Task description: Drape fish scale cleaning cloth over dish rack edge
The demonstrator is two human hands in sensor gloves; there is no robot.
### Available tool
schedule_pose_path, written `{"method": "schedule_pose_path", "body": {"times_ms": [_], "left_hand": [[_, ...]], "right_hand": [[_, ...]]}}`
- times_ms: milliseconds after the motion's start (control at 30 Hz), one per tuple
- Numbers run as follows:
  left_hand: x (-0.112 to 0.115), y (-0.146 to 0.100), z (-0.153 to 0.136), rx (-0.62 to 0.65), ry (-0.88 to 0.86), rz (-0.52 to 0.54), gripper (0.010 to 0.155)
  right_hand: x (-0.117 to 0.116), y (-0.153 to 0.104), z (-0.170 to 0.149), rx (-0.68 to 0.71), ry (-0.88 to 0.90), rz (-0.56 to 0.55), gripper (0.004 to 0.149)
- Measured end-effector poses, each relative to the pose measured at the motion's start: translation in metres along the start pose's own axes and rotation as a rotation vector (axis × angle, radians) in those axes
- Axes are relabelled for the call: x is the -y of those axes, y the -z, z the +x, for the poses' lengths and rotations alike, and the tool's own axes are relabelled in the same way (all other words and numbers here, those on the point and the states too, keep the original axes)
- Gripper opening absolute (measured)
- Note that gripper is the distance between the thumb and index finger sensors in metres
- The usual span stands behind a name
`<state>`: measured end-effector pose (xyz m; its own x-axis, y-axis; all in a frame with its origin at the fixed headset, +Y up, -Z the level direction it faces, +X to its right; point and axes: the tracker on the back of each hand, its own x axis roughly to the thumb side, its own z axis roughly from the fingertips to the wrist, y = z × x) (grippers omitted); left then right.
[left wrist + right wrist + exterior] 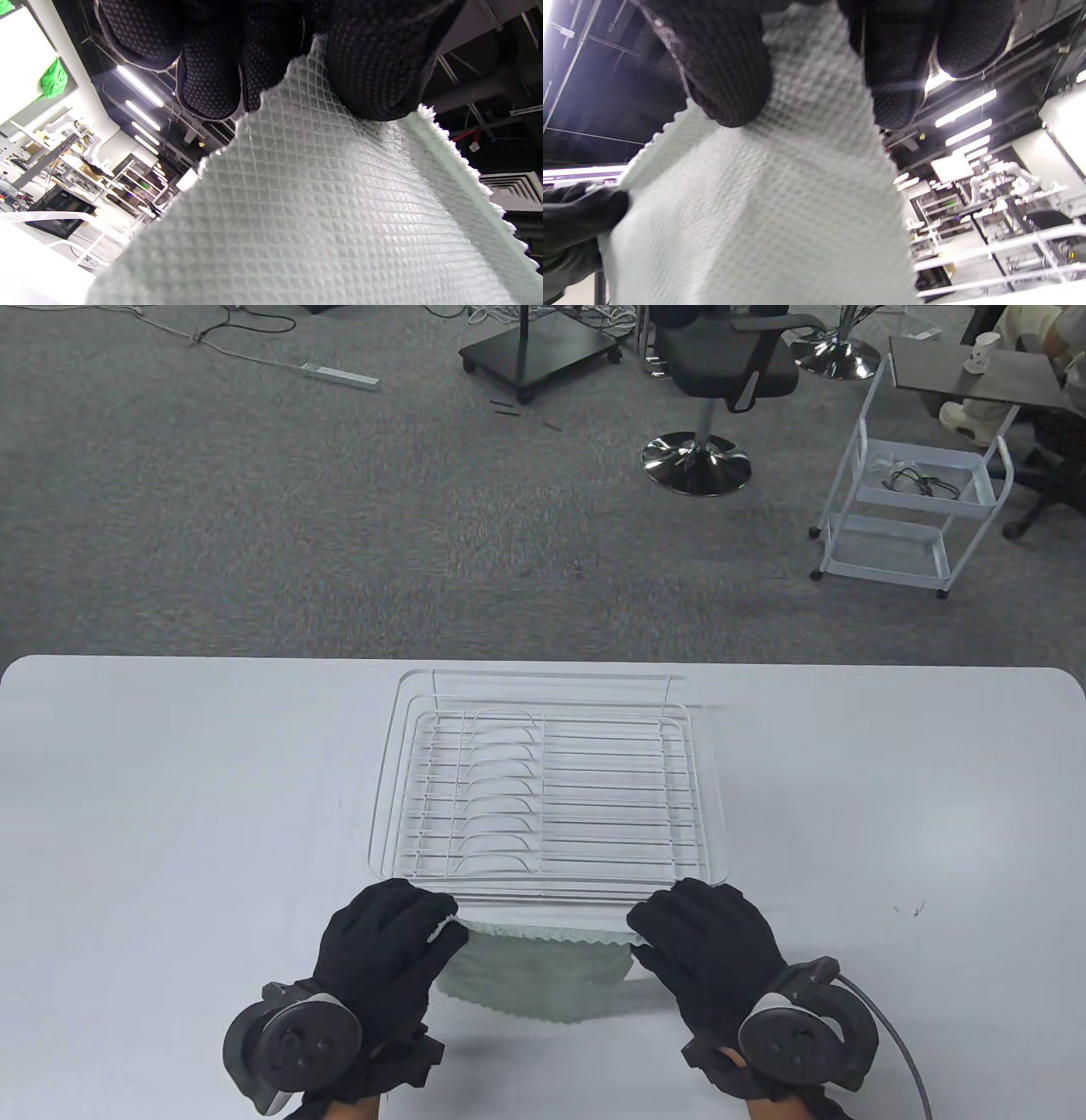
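The pale green fish scale cloth (543, 965) hangs stretched between my two hands, just in front of the near edge of the white wire dish rack (547, 785). My left hand (399, 937) pinches the cloth's left top corner; my right hand (696, 937) pinches its right top corner. The cloth's zigzag top edge runs level between them, and its lower part sags toward the table. In the left wrist view the waffle-textured cloth (322, 212) is held between gloved fingers (365, 63). In the right wrist view the cloth (763, 212) is gripped between fingers (729, 72), with my left hand (572, 224) at the far corner.
The white table (170, 814) carries the rack at its middle. Beyond the table's far edge is grey carpet with an office chair (721, 381), a white trolley (916, 500) and a wheeled stand base (539, 352).
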<state>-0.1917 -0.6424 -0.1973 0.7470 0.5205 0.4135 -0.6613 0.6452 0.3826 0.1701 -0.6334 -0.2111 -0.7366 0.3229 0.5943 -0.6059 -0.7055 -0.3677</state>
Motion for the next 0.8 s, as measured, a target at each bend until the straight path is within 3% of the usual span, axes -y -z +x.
{"method": "schedule_pose_path", "body": {"times_ms": [200, 267, 333, 433, 533, 800], "left_hand": [[-0.001, 0.003, 0.013, 0.012, 0.086, -0.017, 0.042], [0.0, 0.011, 0.014, 0.006, 0.14, -0.027, 0.042], [0.005, 0.029, 0.012, -0.038, 0.204, -0.142, 0.043], [0.019, 0.058, 0.008, -0.074, 0.314, -0.251, 0.042], [0.035, 0.085, 0.002, -0.094, 0.434, -0.329, 0.042], [0.077, 0.141, -0.026, -0.144, 0.522, -0.429, 0.042]], "right_hand": [[0.025, 0.001, 0.001, 0.001, -0.045, -0.098, 0.034], [0.026, 0.012, 0.0, -0.02, -0.093, -0.05, 0.034], [0.017, 0.032, -0.008, -0.055, -0.164, 0.095, 0.034], [-0.001, 0.058, -0.019, -0.073, -0.247, 0.212, 0.035], [-0.019, 0.08, -0.027, -0.083, -0.33, 0.276, 0.035], [-0.065, 0.125, -0.063, -0.121, -0.412, 0.39, 0.035]]}}
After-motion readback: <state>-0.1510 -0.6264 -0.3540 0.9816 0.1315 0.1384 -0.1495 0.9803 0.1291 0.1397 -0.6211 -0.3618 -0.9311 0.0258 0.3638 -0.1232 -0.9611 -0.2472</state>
